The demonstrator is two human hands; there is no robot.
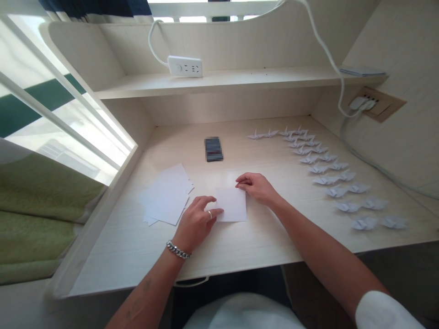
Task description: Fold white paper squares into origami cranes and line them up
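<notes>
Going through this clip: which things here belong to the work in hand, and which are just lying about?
In use: left hand, right hand, paper sheet under both hands, paper stack, folded paper cranes.

Lying about: blurred phone-like object, power strip, wall socket.

No writing, label or number can be read.
</notes>
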